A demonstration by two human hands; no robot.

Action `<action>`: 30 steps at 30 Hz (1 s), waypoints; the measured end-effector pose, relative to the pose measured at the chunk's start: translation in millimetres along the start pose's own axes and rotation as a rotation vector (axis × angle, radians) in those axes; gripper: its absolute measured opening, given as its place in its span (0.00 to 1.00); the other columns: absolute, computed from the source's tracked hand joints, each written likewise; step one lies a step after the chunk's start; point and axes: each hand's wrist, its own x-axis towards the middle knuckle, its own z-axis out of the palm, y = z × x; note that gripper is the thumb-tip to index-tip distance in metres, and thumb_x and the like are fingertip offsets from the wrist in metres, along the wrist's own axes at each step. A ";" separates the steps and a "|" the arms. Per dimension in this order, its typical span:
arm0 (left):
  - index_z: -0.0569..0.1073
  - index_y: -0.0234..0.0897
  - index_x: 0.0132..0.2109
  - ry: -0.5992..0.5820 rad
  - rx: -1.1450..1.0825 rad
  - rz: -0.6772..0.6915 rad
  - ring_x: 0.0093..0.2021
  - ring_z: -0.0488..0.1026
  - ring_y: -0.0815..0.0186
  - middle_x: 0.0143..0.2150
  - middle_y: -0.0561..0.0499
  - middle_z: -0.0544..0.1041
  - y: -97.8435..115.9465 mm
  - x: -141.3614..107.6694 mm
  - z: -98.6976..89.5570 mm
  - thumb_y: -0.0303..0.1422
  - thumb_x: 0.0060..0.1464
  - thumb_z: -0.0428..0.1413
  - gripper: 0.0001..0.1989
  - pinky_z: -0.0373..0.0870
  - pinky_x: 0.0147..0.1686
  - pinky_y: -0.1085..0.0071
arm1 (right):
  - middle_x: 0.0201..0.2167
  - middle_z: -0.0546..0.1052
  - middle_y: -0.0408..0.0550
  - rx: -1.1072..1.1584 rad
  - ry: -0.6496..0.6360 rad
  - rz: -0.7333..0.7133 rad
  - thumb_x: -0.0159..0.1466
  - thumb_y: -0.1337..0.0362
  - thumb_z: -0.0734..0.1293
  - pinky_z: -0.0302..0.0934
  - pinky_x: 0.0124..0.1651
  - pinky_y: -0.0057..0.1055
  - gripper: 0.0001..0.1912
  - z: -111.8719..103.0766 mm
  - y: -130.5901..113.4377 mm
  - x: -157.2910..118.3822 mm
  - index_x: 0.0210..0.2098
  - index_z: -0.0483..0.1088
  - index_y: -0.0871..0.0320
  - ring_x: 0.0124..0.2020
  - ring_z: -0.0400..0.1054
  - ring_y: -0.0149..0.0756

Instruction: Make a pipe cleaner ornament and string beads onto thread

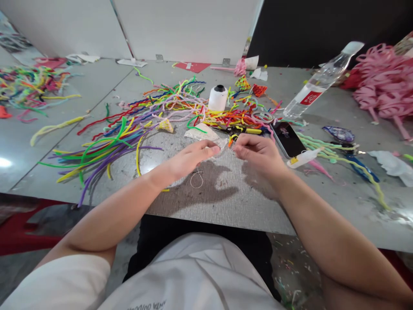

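My left hand (199, 154) is closed above the table, thumb and fingers together. Crinkled clear plastic (222, 143) shows by its fingertips, and I cannot tell whether it is gripped. A thin pale string (196, 178) loops on the table below this hand. Just to the right, my right hand (256, 150) is curled in a pinch; whatever is in it is hidden. A small orange and yellow piece (231, 140) shows beside its fingertips. Behind both hands are black-handled pliers (234, 130) and a small white sheet (200, 131).
Colourful pipe cleaners (106, 144) spread across the left and middle. A white thread cone (217, 99) stands behind my hands. To the right are a phone (288, 138), a white glue bottle (303, 158), a tilted water bottle (322, 82), blue-handled pliers (363, 167) and pink ribbon (382, 82).
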 end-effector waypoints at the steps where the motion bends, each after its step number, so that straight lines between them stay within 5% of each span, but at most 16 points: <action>1: 0.83 0.37 0.49 0.011 0.018 0.029 0.34 0.66 0.67 0.36 0.51 0.74 0.8 -1.1 1.1 0.50 0.63 0.62 0.21 0.61 0.32 0.69 | 0.29 0.73 0.44 -0.068 -0.070 -0.066 0.67 0.43 0.76 0.59 0.34 0.36 0.20 3.7 -2.4 -3.0 0.32 0.77 0.52 0.30 0.65 0.36; 5: 0.79 0.35 0.56 -0.059 0.091 0.148 0.34 0.66 0.67 0.41 0.49 0.75 -1.7 -3.5 7.3 0.51 0.65 0.62 0.25 0.62 0.33 0.69 | 0.33 0.78 0.46 -0.269 -0.257 -0.346 0.75 0.58 0.70 0.66 0.40 0.37 0.10 18.9 -8.8 -12.4 0.37 0.79 0.51 0.36 0.71 0.37; 9: 0.79 0.36 0.53 -0.166 0.008 0.209 0.34 0.69 0.68 0.42 0.47 0.78 -8.3 -2.1 13.9 0.50 0.64 0.64 0.22 0.65 0.33 0.69 | 0.34 0.77 0.47 -0.334 -0.165 -0.489 0.75 0.62 0.68 0.66 0.38 0.36 0.10 25.1 -8.6 -15.9 0.36 0.78 0.52 0.35 0.71 0.37; 17: 0.79 0.35 0.39 -0.113 0.015 0.020 0.28 0.65 0.71 0.30 0.53 0.74 -7.0 2.6 17.9 0.47 0.63 0.64 0.17 0.58 0.28 0.72 | 0.29 0.77 0.45 -0.244 -0.020 -0.297 0.69 0.48 0.77 0.62 0.32 0.35 0.15 21.9 -4.5 -11.4 0.33 0.83 0.51 0.29 0.68 0.34; 24: 0.77 0.36 0.36 -0.078 -0.088 0.001 0.27 0.64 0.72 0.29 0.54 0.72 -8.6 4.1 13.7 0.43 0.62 0.65 0.15 0.58 0.28 0.72 | 0.33 0.78 0.46 -0.255 0.051 -0.130 0.61 0.39 0.80 0.66 0.35 0.38 0.24 14.3 8.0 -4.6 0.43 0.82 0.51 0.32 0.68 0.37; 30: 0.74 0.35 0.32 0.001 -0.311 -0.064 0.26 0.59 0.75 0.27 0.55 0.68 -10.4 9.6 13.6 0.37 0.60 0.65 0.13 0.53 0.27 0.73 | 0.49 0.78 0.57 -0.802 0.002 -0.251 0.71 0.56 0.72 0.65 0.63 0.55 0.09 8.4 29.0 1.8 0.39 0.84 0.51 0.54 0.68 0.52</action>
